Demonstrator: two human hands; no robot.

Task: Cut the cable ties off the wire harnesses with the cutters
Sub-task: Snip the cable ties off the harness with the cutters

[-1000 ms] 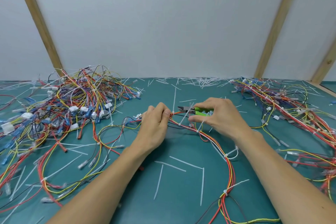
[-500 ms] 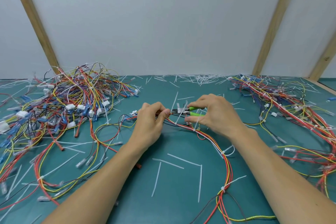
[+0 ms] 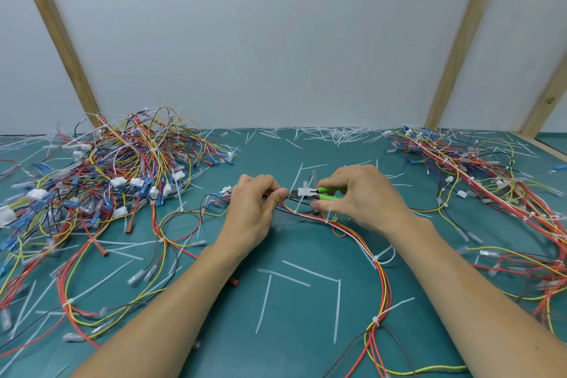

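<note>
Head view: my left hand is pinching the wire harness between thumb and curled fingers. My right hand is gripping the green-handled cutters, their nose pointing left and sitting just beside my left fingertips. The harness is trailing from that pinch, under my right hand, across the green table. Compared with half a second ago, the cutter tips are sitting closer to my left thumb.
</note>
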